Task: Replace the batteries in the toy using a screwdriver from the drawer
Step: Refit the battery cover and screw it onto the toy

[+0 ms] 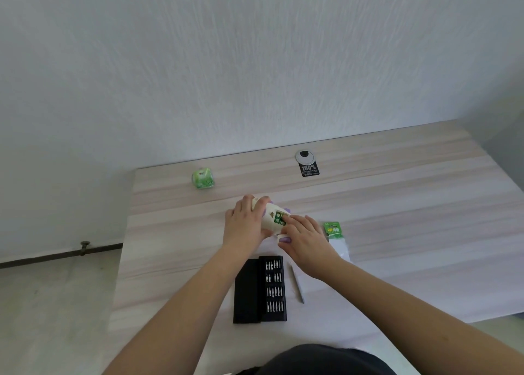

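Two hands met mid-surface [397, 193] on the rounded cream plastic toy [269, 221]. Left hand [243, 221] fingers curled round it. Right hand [304, 240] fingers pressed green batteries [279, 218].

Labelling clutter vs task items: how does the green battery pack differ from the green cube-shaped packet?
The green battery pack lies flat on the table beside the right hand; the green cube-shaped packet sits apart, nearer the wall. The pack is a thin card with a green header and a clear lower part; the packet is bulky and green all over. Both rest on the table, untouched.
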